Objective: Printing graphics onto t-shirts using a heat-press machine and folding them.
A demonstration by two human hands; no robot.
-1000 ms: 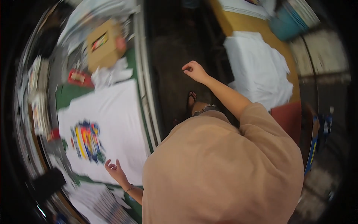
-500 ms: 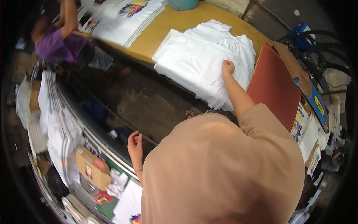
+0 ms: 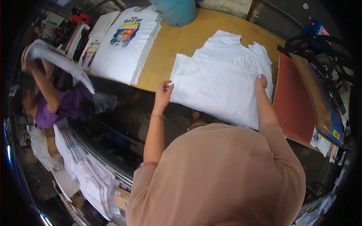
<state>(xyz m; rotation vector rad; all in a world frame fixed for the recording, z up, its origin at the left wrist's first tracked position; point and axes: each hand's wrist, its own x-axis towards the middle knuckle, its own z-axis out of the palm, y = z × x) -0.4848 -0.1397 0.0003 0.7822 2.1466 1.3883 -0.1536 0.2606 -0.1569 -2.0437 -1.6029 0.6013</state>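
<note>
Plain white T-shirts (image 3: 222,81) lie in a pile on the yellow-brown table in front of me, the top one folded over with a broad flat panel towards me. At its left edge, my left hand (image 3: 164,92) is closed, fingertips pinching the cloth. My right hand (image 3: 261,81) grips the right edge of the same shirt, with fingers curled and partly hidden by the hand itself. Further up the pile, sleeves and a neckline show, lying loosely spread.
Printed white T-shirts (image 3: 124,41) are stacked left on the table (image 3: 215,20), beside a teal bucket (image 3: 175,11). A heat press (image 3: 320,49) with a reddish board (image 3: 296,101) stands right. At left, a co-worker in purple (image 3: 64,105) lifts a white cloth (image 3: 60,56); more shirts (image 3: 90,180) hang below.
My left hand has come up from beside my body to the shirt's left edge. My right hand has shifted to its right edge. The co-worker now holds up a white cloth.
</note>
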